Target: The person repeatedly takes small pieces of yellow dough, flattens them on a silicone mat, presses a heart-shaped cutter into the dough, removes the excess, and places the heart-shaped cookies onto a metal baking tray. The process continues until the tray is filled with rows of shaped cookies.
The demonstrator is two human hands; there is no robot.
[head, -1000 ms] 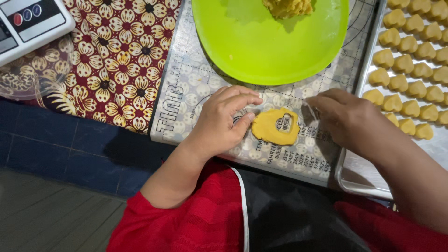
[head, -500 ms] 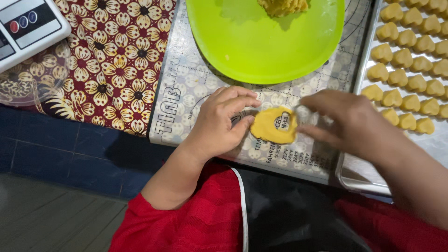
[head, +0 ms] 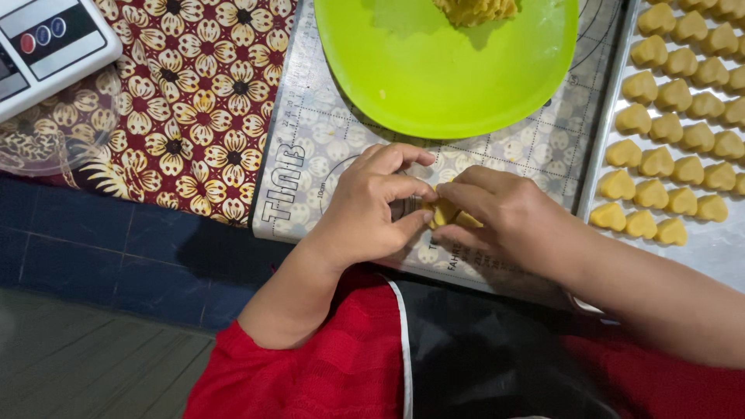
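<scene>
- A white kitchen scale (head: 46, 43) with coloured buttons sits far out past the left fingers, on a maroon flowered cloth (head: 194, 101) that covers the tabletop. A clear plastic lid or dish, hard to make out, lies just below it.
- The left hand (head: 372, 206) rests on a grey silicone baking mat (head: 310, 155). Its fingers (head: 403, 186) curl in and pinch the left side of the piece of yellow dough (head: 448, 215).
- The dough lies on the mat directly between the two sets of fingertips and is mostly hidden by them.
- The dough looks soft, light and easily dented, probably a little greasy. My judgement is that it wants light pressure at its edges with the fingertips rather than a squeeze through the middle, or it will lose its shape.
- The right hand (head: 504, 217) meets the left. Its fingers (head: 466, 194) are closed over the top and right of the dough, so both hands grip the same piece.
- Just beyond the fingertips sits a lime green plate (head: 434, 77). It holds a mound of the same yellow dough (head: 475, 9) at its far edge and is otherwise bare.
- Right of the right fingers a metal baking tray (head: 698, 248) holds rows of heart-shaped dough pieces (head: 660, 163), close together but apart. The near end of the tray is unfilled.
</scene>
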